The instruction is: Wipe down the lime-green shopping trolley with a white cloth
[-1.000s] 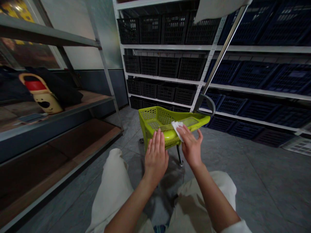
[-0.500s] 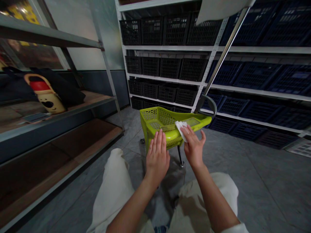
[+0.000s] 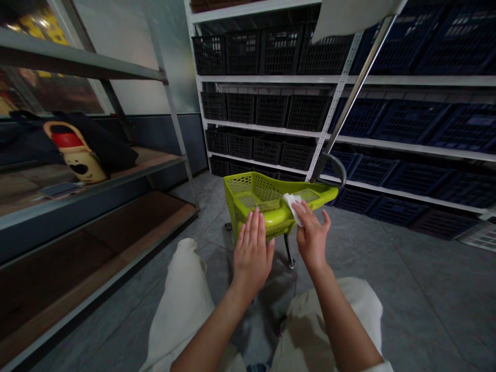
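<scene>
A small lime-green shopping cart (image 3: pixel 231 194) with perforated walls stands on the floor in front of me. My left hand (image 3: pixel 251 248) lies with straight fingers against the cart's near side, and it holds nothing. In my right hand (image 3: pixel 312 232) is a white cloth or tissue (image 3: pixel 293 206), pressed onto the cart's rim near the clear panel. The cart's dark grey loop handle (image 3: pixel 339 168) is at its right end, beside a metal pole (image 3: pixel 360 85) that slants upward.
Left, a metal shelf rack (image 3: pixel 186 181) holds a red-and-cream bottle (image 3: pixel 83 160), a phone-like flat object (image 3: pixel 60 190) and dark bags. Behind the cart, white shelving (image 3: pixel 267 79) carries black crates (image 3: pixel 271 109) and blue crates (image 3: pixel 414 121). My knees flank the cart's near side.
My right hand and the white cloth have shifted slightly to the right along the rim. The left hand stays on the cart, its thumb a little farther out.
</scene>
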`<state>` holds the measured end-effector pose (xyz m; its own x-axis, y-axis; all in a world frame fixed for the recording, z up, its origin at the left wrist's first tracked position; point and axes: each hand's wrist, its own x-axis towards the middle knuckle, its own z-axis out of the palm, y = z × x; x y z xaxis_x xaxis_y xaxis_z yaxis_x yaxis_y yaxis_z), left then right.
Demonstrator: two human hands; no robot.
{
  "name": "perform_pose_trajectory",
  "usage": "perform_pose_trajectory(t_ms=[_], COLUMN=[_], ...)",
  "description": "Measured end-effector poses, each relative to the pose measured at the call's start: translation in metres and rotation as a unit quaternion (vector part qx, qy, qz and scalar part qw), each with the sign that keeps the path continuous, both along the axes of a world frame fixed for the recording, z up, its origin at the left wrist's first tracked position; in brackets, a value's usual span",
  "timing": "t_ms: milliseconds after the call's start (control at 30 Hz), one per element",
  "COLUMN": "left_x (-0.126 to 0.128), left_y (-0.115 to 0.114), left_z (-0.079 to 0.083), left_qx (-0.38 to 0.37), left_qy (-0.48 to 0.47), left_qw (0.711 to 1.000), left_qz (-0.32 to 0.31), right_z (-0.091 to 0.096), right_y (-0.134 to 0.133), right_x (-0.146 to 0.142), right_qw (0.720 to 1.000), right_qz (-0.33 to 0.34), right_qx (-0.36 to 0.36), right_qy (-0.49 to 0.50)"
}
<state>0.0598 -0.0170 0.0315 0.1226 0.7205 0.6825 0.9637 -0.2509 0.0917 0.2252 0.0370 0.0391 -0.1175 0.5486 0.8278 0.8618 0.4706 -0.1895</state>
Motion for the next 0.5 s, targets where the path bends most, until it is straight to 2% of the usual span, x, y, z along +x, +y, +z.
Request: perform_pose_trajectory(t_ms=[67, 100, 200, 267, 333, 433, 500], left_x=[0.002, 0.004, 0.006, 0.004, 0.001, -0.003, -0.002], left_y=[0.0, -0.001, 0.0, 0.0, 0.0, 0.0, 0.0], left_z=[0.0, 0.0, -0.001, -0.002, -0.002, -0.002, -0.001], left_qx=[-0.003, -0.004, -0.004, 0.002, 0.009, 0.012, 0.009], left_qy=[-0.004, -0.006, -0.007, -0.004, -0.001, 0.0, 0.0], left_qw=[1.0, 1.0, 1.0, 1.0, 1.0, 1.0, 1.0], left_qz=[0.0, 0.0, 0.001, 0.0, 0.0, 0.002, 0.001], right_z=[0.0, 0.001, 0.004, 0.006, 0.006, 0.006, 0.006], right_y=[-0.004, -0.009, -0.025, -0.027, -0.021, -0.008, -0.008], right_x=[-0.008, -0.015, -0.032, -0.033, -0.025, -0.013, -0.016], right_qw=[1.0, 1.0, 0.994, 0.988, 0.99, 0.999, 1.0], right_qz=[-0.011, 0.005, 0.094, 0.131, 0.117, 0.032, -0.008], right_qx=[0.008, 0.004, -0.022, -0.034, -0.03, -0.015, -0.007], right_qy=[0.013, 0.005, -0.048, -0.074, -0.068, -0.016, 0.012])
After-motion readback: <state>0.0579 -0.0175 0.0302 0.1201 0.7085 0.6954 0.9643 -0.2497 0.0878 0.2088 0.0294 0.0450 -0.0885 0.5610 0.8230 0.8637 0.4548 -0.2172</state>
